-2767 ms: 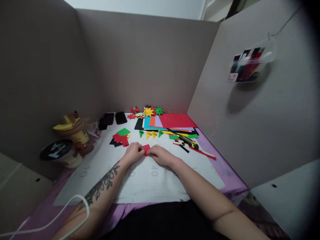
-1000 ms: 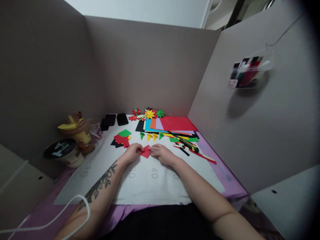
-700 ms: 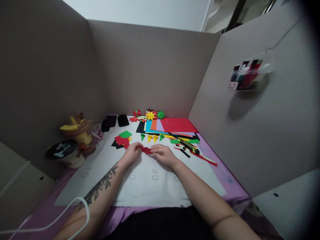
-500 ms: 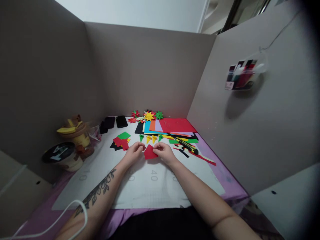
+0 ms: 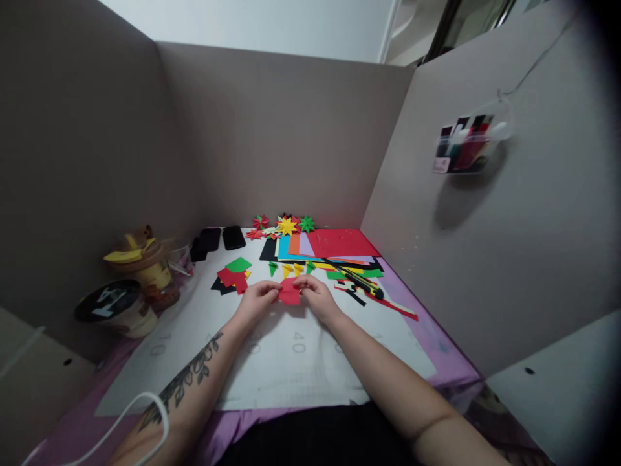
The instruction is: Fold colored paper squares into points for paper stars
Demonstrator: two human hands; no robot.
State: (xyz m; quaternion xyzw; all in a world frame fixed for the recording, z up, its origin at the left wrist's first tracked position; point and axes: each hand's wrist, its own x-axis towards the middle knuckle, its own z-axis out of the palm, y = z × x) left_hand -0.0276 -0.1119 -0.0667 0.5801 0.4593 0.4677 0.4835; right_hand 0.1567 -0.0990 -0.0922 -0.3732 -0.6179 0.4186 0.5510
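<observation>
A red square of paper [image 5: 290, 294] is held up just above the white sheet, between my two hands. My left hand [image 5: 261, 299] pinches its left edge, and my right hand [image 5: 314, 294] grips its upper right side between thumb and fingers. Just beyond my fingers stand several small folded paper pieces [image 5: 287, 270], green and yellow. To the left of my left hand lies a loose pile of paper squares [image 5: 233, 277] in red, green, black and yellow.
Folded paper stars [image 5: 287, 226] sit at the back by the partition. Coloured paper sheets [image 5: 342, 243] lie before them. A yellow-and-black cutter knife [image 5: 361, 283] and paper strips [image 5: 398, 309] are on the right. Pots [image 5: 140, 264] and a black-lidded tub [image 5: 114, 307] stand left.
The red paper has turned from a corner-up position to lying squarer between my hands. My left hand has moved right and now grips its left edge.
</observation>
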